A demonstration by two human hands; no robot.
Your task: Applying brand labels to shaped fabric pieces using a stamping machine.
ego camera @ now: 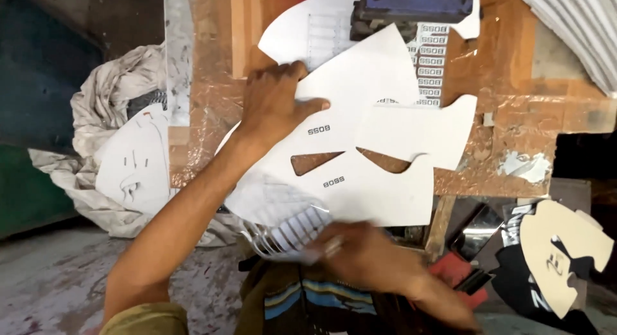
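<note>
Cloth heap: at the left edge of the frame we see a crumpled grey-white cloth (pixel 96 110) with a printed white cut piece (pixel 135 161) lying on it, well apart from our work
Left hand: our left hand (pixel 276 100) lies flat in the upper middle, fingers spread and pressing down, gripping nothing; we judge it should hold firm so the sheet does not slide
White panel: the curved white cut panel (pixel 366 174) sits mid-frame on the taped wooden board (pixel 212 84), with two wedge-shaped cut-outs and small printed marks, partly overlapping other white pieces above it
Right hand: our right hand (pixel 366 251) is at the lower middle, blurred; the fingers seem curled on the fanned stack of thin white strips (pixel 289 229) at the panel's lower edge, but how tightly we cannot tell
Advice: we think it best to lift one strip at a time, slowly
Right side: a tan cut-out shape (pixel 565 251) lies lower right, clear of both hands
</note>
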